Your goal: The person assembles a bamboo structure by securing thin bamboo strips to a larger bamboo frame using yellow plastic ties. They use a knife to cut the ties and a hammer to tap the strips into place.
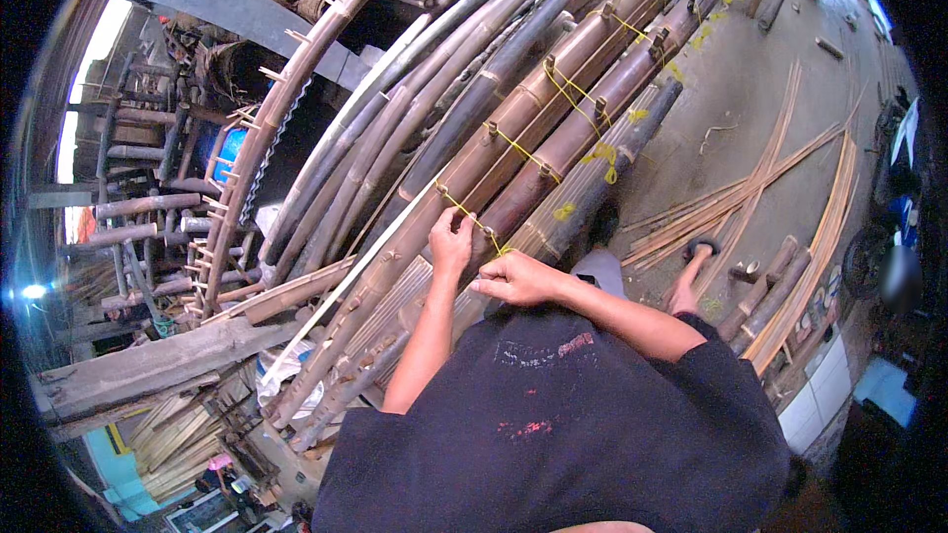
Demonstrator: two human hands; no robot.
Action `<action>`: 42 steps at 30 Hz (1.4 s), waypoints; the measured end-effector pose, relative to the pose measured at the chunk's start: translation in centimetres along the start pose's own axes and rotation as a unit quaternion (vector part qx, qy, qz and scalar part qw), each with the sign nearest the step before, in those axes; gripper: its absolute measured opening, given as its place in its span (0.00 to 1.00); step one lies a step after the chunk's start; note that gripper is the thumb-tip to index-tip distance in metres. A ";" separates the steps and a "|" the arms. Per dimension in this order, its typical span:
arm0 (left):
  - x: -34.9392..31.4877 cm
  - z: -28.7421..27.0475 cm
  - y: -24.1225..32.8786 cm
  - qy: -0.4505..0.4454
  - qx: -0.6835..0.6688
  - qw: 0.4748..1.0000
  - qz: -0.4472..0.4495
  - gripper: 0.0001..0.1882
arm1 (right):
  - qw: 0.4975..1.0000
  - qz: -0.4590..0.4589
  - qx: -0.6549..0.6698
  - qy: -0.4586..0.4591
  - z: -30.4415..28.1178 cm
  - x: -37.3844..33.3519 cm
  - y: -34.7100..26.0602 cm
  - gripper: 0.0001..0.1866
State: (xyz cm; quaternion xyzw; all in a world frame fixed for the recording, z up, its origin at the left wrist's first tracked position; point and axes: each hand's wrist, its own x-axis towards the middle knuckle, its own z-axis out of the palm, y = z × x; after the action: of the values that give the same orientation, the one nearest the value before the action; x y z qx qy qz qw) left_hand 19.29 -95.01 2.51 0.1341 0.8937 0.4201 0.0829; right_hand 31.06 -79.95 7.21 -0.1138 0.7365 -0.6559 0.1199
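Two long brown bamboo poles lie side by side in front of me, a near-left pole (513,104) and a darker pole (583,135) to its right. Short pegs stick up from both, and yellow string (519,147) zigzags between the pegs. My left hand (452,237) is bent beside the lowest stretch of string, its thumb and fingertips pinched together at the yellow strand. My right hand (515,278) is curled closed, with the string's lower end running into its fingers. Both hands are just below a peg (489,233) on the darker pole.
Grey-black bamboo poles (464,89) are stacked to the left. A curved pole with pegs (296,64) stands farther left. Thin bamboo strips (736,192) lie on the concrete floor at right, near a person's foot (699,249). A wooden beam (158,370) crosses the lower left.
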 end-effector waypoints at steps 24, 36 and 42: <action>0.9 0.4 -3.5 0.016 -0.023 0.999 0.027 0.12 | 0.942 -0.190 -0.167 0.223 -5.3 -1.4 -0.1 0.18; -1.0 0.3 10.9 0.157 -0.196 0.967 0.031 0.09 | 0.935 0.169 -0.221 0.220 -21.4 2.1 4.0 0.19; -5.4 5.2 15.2 -0.149 -0.022 0.989 0.010 0.14 | 0.989 -0.081 -0.029 0.119 -24.7 7.3 -4.4 0.12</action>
State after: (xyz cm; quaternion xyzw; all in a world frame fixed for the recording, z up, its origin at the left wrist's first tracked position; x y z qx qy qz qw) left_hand 28.37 -83.64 11.19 0.2024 0.8606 0.4155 0.2140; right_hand 16.15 -59.63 14.07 -0.0976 0.7528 -0.6505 -0.0257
